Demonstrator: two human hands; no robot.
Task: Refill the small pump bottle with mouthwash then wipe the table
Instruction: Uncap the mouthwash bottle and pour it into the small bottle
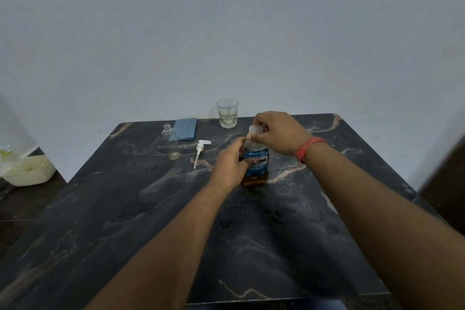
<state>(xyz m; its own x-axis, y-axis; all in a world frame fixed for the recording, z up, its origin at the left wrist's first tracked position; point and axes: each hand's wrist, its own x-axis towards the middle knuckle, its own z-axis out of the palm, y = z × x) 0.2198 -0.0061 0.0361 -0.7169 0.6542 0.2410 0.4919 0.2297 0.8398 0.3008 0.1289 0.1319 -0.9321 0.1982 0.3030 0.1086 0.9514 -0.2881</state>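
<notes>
**Both hands on the mouthwash, small bottle waiting open**

Here we are at the dark marble table (151,209), and both hands are on the mouthwash bottle (256,166); it stands upright near the middle of the table, blue label facing us, amber liquid showing low at its base. The left hand (231,163) wraps round the body, fingers curled across the label, holding it steady; the right hand (275,132) sits on top, fingers and thumb closed round the pale cap (254,131), a red band (308,148) on that wrist; whether the cap is tight or loose I cannot tell from here.

Over to the left, well apart from the hands, the small bottle (172,142) stands upright with its neck open, clear, a faint tint at the bottom; its white pump (200,150) lies flat on the table between it and the mouthwash, head toward the wall, tube toward us. Just behind the small bottle, the folded blue cloth (185,128) lies near the far edge, touching or very nearly touching the bottle as seen from here; to its right a glass (227,113) stands at the back edge, a little clear liquid in the bottom.

Off the table's left side, lower down, sits a pale tub (27,170); a plain grey wall (226,20) rises behind everything.
</notes>
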